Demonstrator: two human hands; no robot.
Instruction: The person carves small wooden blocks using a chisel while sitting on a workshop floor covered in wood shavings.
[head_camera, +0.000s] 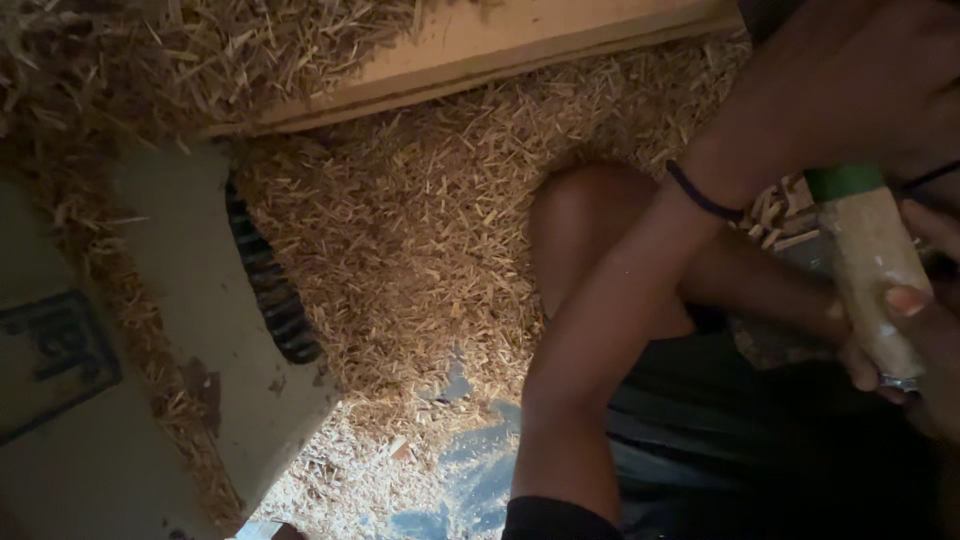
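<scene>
A pale wooden handle (880, 280) with a green band at its upper end and a metal collar at its lower end stands tilted at the right edge. My right hand (925, 350) is wrapped around its lower part, thumb and fingertips on the wood. My left forearm rises from a black sleeve at the bottom centre and wears a dark cord at the wrist. My left hand (850, 80) lies over the handle's green end at the top right. Its fingers are hidden, so its grip cannot be told. A bent knee (585, 225) shows behind the forearm.
Straw-coloured wood chips (420, 240) cover the ground. A light wooden plank (500, 45) crosses the top. A beige machine body (190, 330) with a black ribbed part (268, 285) fills the left. Blue floor patches (480, 470) show at the bottom.
</scene>
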